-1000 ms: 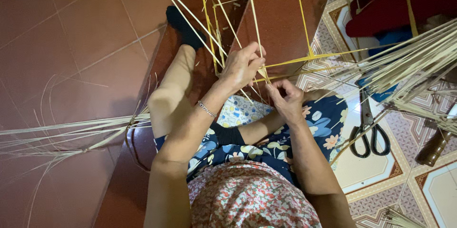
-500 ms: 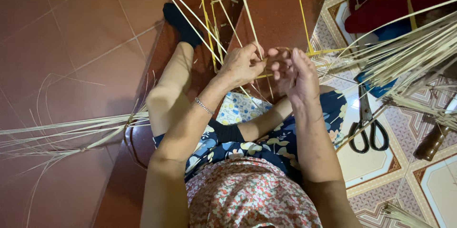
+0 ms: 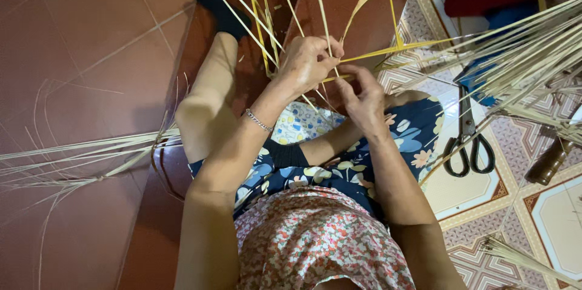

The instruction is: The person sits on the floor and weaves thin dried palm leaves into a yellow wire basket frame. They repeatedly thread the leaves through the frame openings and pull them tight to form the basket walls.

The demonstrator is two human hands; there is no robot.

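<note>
Head cam looks down on a seated person w/ both hands up front, working pale yellow bamboo strips (image 3: 267,29) that fan up and away from the lap.

L hand (image 3: 306,63) is curled shut, fingers pinched round a couple of upright strips near where they cross. A thin silver bracelet (image 3: 259,120) sits on that wrist.

R hand (image 3: 364,99) is just beside it, nearly touching: fingers half open and bent, thumb and forefinger tips on a horizontal yellow strip (image 3: 388,50) that runs off to the right. Can't tell if it's a firm grip or just a touch.

One wider strip (image 3: 364,2) curls up and bends over above the hands.

Strips sit over the lap, between the knees, above a dark red tiled floor (image 3: 79,35). One leg stretches fwd, dark sock (image 3: 215,2) at the end. The person wears a blue floral skirt (image 3: 412,135) and a small-print reddish floral top (image 3: 315,241).

Right side: a big loose bundle of pale strips (image 3: 533,47) lies across patterned tiles (image 3: 485,247). Black-handled scissors (image 3: 467,144) lie on the tiles just under that bundle, near the R knee. A brown wooden handle (image 3: 548,163) lies further right.

Left side: another sheaf of thin pale strips (image 3: 73,156) spreads over the red floor, well apart from the hands.
</note>
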